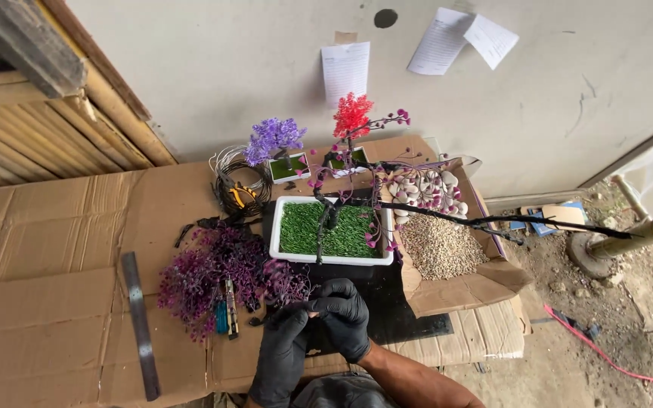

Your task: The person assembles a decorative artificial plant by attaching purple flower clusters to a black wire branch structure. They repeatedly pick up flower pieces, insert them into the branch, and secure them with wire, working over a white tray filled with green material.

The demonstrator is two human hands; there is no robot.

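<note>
Both gloved hands, left hand (285, 344) and right hand (341, 317), pinched together on a purple sprig (281, 283) beside the white tray (277, 238).

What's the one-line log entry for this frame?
left hand: gloved, pinching purple sprig | right hand: gloved, on same sprig | white tray: green turf, dark wire tree | surface: cardboard table

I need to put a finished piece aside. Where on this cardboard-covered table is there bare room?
Widest free patch: the cardboard left of the metal strip, reaching the bamboo wall. A smaller patch lies between the strip and the wire coil. It is crowded around the white tray, the purple foliage pile and both gloved hands.
</note>
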